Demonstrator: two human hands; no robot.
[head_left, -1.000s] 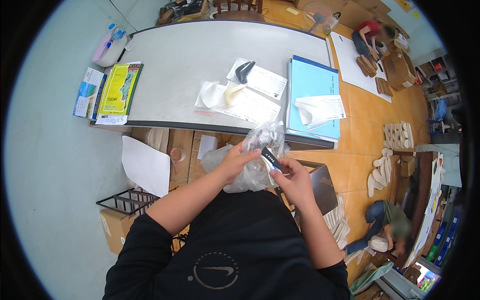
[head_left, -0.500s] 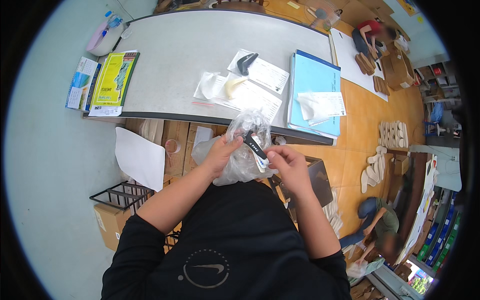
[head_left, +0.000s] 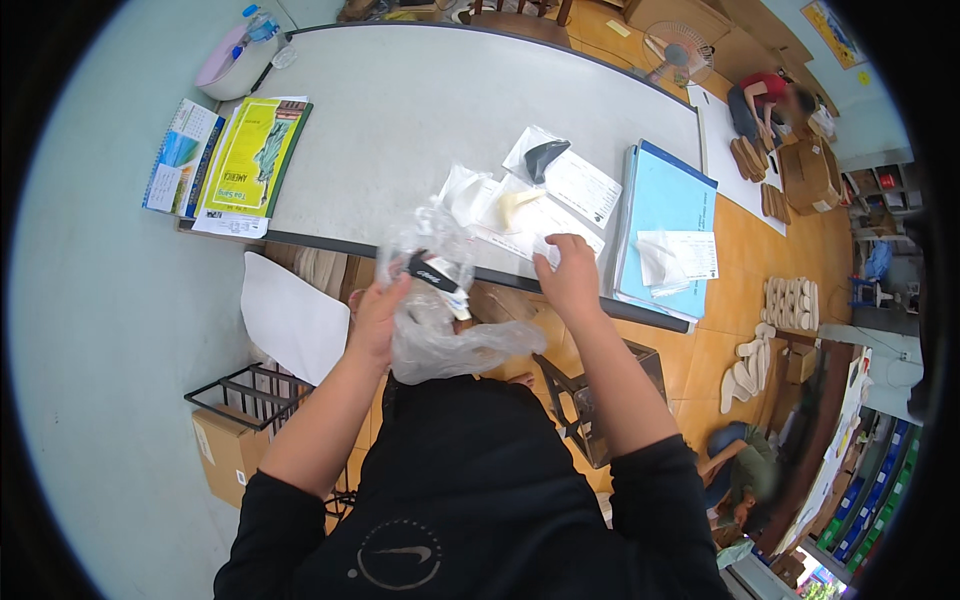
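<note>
While the crinkled clear plastic bag (head_left: 440,325) blurs its contents, I make out one black strap-like piece (head_left: 432,276) inside. Left hand (head_left: 378,318) clutches the bag below the grey worktop (head_left: 400,110); right hand (head_left: 570,280) reaches its edge, grip unclear.

The clear plastic bag (head_left: 440,330) covers most of the left hand's (head_left: 378,318) fingers and blurs the shape of the black object (head_left: 432,274) inside it. The right hand's (head_left: 570,280) fingertips lie against papers at the table's (head_left: 400,110) near edge; contact cannot be confirmed. The pink basin (head_left: 228,62) at the far left corner is cut by the dark lens rim.
</note>
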